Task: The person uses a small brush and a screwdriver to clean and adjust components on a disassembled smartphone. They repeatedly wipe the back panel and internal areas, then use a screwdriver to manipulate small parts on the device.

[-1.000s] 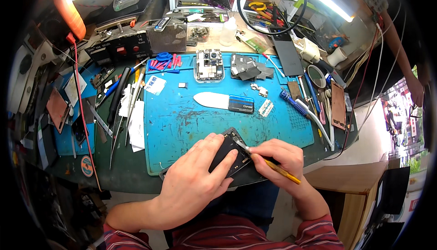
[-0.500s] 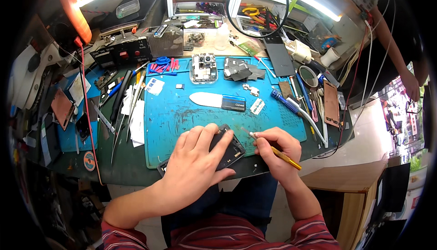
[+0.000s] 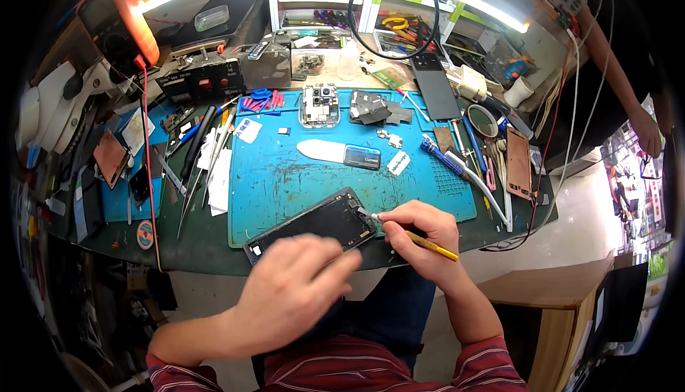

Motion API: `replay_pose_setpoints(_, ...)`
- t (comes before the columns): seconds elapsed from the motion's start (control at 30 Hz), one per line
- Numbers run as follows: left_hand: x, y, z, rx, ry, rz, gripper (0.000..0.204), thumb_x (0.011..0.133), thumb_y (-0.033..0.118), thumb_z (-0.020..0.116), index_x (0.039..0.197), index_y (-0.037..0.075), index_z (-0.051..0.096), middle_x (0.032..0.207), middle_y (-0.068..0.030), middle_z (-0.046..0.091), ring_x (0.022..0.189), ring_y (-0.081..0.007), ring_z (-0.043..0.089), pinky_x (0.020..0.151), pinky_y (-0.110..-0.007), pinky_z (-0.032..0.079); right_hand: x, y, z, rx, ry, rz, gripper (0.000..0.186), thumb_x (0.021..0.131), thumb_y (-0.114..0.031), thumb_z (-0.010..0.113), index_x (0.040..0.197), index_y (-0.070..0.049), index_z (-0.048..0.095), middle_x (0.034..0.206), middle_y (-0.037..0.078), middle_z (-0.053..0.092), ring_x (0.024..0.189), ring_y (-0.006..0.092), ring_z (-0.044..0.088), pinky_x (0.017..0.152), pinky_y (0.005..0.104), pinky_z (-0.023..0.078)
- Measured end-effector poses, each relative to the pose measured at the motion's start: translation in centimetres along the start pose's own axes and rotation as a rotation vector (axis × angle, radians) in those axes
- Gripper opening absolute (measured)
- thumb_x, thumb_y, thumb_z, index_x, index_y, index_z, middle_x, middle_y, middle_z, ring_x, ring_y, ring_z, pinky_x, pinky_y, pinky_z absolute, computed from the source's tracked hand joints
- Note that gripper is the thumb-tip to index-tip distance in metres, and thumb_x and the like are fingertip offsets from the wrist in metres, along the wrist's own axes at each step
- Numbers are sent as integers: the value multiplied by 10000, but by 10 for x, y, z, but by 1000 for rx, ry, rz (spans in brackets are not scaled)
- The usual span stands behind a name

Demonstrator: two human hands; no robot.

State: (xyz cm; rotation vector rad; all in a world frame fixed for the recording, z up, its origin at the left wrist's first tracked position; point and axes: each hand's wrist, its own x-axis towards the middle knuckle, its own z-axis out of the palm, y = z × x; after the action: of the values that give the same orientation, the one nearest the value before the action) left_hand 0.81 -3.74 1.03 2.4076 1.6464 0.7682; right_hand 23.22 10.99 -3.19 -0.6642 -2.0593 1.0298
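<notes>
A black phone frame (image 3: 314, 222) lies slantwise on the near edge of the blue work mat (image 3: 267, 167). My left hand (image 3: 289, 281) is above its near edge, fingers blurred but loosely stretched and apart, with nothing seen in them; whether it touches the frame I cannot tell. My right hand (image 3: 428, 231) is closed round a craft knife with a gold handle (image 3: 432, 246). The knife's tip points at the frame's upper right corner. Beyond the frame lies a flat white blade with a dark handle (image 3: 339, 154).
A phone with exposed circuitry (image 3: 321, 107) and black sheets (image 3: 374, 109) lie at the back of the mat. Blue-handled tools (image 3: 446, 155) lie right. Tweezers and papers (image 3: 220, 181) crowd the left. A red cable (image 3: 146, 156) hangs there. Another person's arm (image 3: 621, 78) shows far right.
My left hand has lifted off the phone frame and drawn back toward me, uncovering it. The knife's tip has moved left onto the frame's right corner.
</notes>
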Motion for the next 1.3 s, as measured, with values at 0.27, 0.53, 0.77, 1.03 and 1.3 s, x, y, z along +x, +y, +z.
replay_pose_setpoints(0.27, 3, -13, 14, 141, -38, -125, 580, 854, 244, 873, 1402, 137, 713, 1520, -129, 614, 1406, -357, 571, 1122, -497, 494, 4, -3, 3, -71, -58, -28, 168, 933, -16, 789, 1099, -10, 817, 914, 115, 781, 744, 187, 740, 664, 294, 573)
replay_pose_setpoints(0.53, 5, -17, 13, 119, -16, -111, 548, 847, 228, 870, 1373, 151, 738, 1493, -115, 642, 1378, -340, 596, 1096, -485, 520, 9, -9, 0, -126, -98, -28, 171, 922, 16, 784, 1090, 5, 814, 914, 122, 782, 750, 200, 746, 669, 296, 575)
replay_pose_setpoints(0.77, 6, -17, 15, 143, -2, -110, 614, 815, 287, 892, 1387, 136, 724, 1464, -107, 652, 1345, -327, 610, 1069, -467, 531, 9, -10, 6, -143, -36, -58, 178, 933, 25, 778, 1107, 11, 812, 922, 123, 781, 763, 175, 740, 676, 281, 564)
replay_pose_setpoints(1.03, 29, -12, 22, 142, 40, -147, 558, 834, 337, 882, 1330, 122, 741, 1285, -95, 654, 1245, -288, 611, 1019, -466, 501, -2, -1, 3, 6, 99, 87, 186, 943, 14, 789, 1129, 16, 803, 950, 115, 790, 811, 173, 741, 711, 287, 565)
replay_pose_setpoints(1.3, 15, -32, 6, -172, 73, -71, 420, 839, 231, 890, 1222, 96, 782, 1219, -91, 716, 1153, -314, 692, 1013, -455, 520, -3, -8, 2, -137, 33, -54, 165, 928, -9, 812, 1092, -1, 800, 908, 127, 789, 731, 218, 747, 662, 295, 567)
